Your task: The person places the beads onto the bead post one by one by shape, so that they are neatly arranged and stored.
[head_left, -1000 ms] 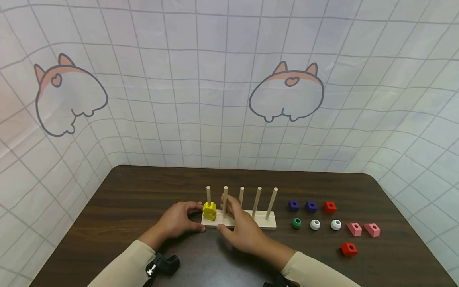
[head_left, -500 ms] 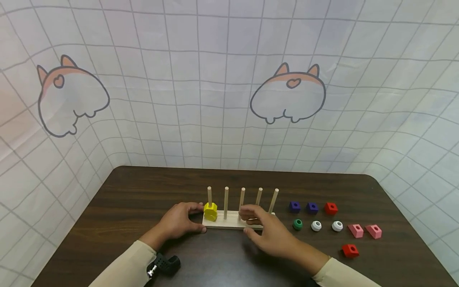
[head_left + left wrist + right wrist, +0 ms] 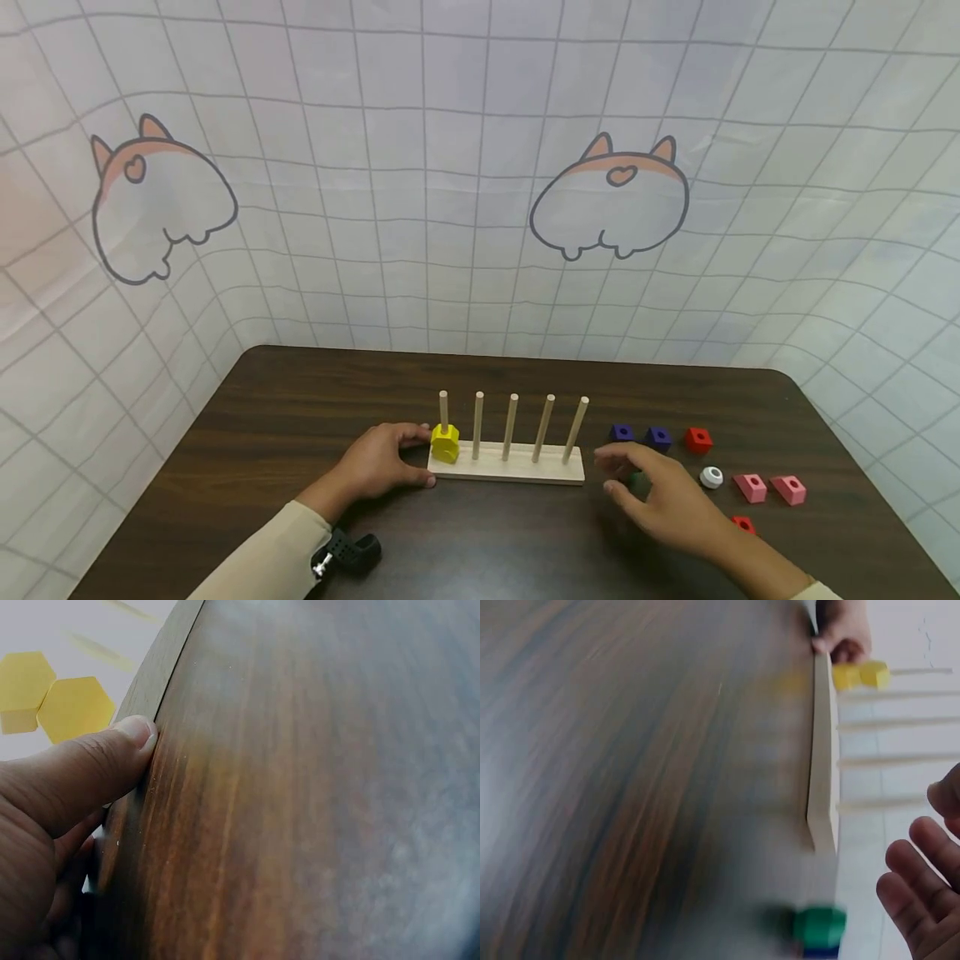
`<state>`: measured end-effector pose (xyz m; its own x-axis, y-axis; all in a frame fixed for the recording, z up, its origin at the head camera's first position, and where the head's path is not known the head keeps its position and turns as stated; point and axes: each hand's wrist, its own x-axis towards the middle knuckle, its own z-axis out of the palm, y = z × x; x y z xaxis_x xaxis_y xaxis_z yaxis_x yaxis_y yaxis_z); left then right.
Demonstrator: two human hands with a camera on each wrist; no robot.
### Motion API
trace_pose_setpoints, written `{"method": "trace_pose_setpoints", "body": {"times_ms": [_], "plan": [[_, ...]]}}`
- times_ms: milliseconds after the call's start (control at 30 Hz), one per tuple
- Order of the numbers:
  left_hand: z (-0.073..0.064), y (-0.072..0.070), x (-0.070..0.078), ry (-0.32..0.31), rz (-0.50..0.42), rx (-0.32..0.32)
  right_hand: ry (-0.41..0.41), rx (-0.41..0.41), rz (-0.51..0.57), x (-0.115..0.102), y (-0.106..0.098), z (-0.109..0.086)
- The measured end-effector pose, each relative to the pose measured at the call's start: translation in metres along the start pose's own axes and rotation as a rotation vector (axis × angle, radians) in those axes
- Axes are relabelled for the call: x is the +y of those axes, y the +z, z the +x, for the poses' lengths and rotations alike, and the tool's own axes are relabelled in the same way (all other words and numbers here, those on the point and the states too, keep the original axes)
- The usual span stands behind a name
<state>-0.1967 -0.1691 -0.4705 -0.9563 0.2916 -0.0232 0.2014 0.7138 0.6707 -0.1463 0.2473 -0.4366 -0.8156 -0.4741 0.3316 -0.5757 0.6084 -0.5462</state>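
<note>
The base (image 3: 525,472) is lying flat on the table (image 3: 450,533), with its pegs standing up from it. The left hand (image 3: 378,461) is holding the base's left end, thumb at the near edge and fingers at the far side, clamping it between them. Two yellow pieces (image 3: 445,446) are sitting on the leftmost peg (image 3: 444,410), so that stack is looking done, while the other four pegs (image 3: 510,425) are standing bare. The right hand (image 3: 663,500) is hovering by the base's right end, over the green piece (image 3: 820,926); its thumb and fingers are standing apart and holding nothing, and in the right wrist view that piece is showing clear of them. Most of the work is seemingly waiting: two purple pieces (image 3: 658,439), a red piece (image 3: 699,441), a white piece (image 3: 711,477) and two pink pieces (image 3: 751,488) are lying loose on the right, and a second red piece (image 3: 743,524) is peeking out beside the right forearm, partly hidden.
</note>
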Motion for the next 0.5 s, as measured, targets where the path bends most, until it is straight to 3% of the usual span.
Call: {"method": "trace_pose_setpoints", "body": {"times_ms": [300, 500], "plan": [[0.001, 0.001, 0.001, -0.005, 0.003, 0.000, 0.049, 0.087, -0.145, 0.027, -0.037, -0.037], [0.001, 0.001, 0.000, 0.003, 0.012, -0.003, 0.098, 0.091, -0.215, 0.047, -0.056, -0.059]]}}
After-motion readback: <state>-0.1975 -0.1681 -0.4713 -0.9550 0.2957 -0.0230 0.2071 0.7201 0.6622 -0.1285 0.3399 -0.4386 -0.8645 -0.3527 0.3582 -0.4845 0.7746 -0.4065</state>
